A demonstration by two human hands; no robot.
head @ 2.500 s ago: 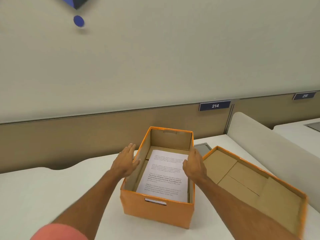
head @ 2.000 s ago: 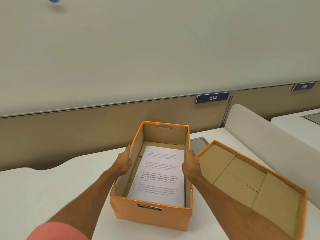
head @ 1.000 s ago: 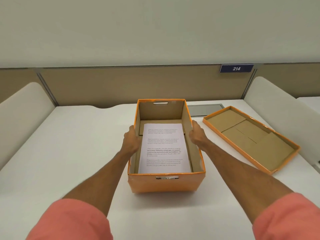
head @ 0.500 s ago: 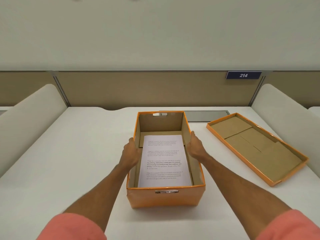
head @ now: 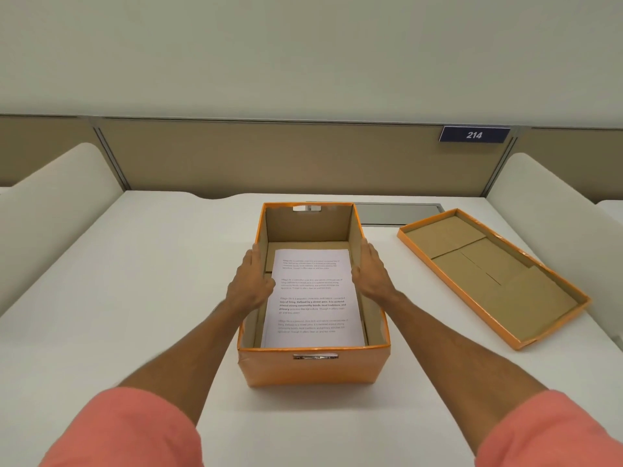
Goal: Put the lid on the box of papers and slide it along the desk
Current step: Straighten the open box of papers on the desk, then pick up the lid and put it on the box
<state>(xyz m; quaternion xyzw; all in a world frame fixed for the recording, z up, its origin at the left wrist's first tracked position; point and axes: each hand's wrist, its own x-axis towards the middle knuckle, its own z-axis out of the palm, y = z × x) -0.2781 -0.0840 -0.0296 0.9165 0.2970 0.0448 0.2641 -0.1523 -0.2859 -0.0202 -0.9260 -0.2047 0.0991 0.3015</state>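
Observation:
An open orange cardboard box (head: 313,369) stands on the white desk (head: 135,298) right in front of me. A stack of printed papers (head: 312,298) lies flat on its bottom. My left hand (head: 251,284) grips the box's left wall, thumb over the rim. Opposite it, my right hand (head: 371,278) holds the right wall the same way. The orange lid (head: 492,281) lies upside down on the desk to the right of the box, apart from it, its brown inside facing up.
Rounded white dividers stand at the desk's left side (head: 50,214) and right side (head: 556,214). A beige back panel carries a blue plate reading 214 (head: 474,134). A grey flap (head: 397,214) is set into the desk behind the box.
My hands closed on the box's side walls and have stayed there. The box has come square in front of me, and the lid has stayed on the desk to the right.

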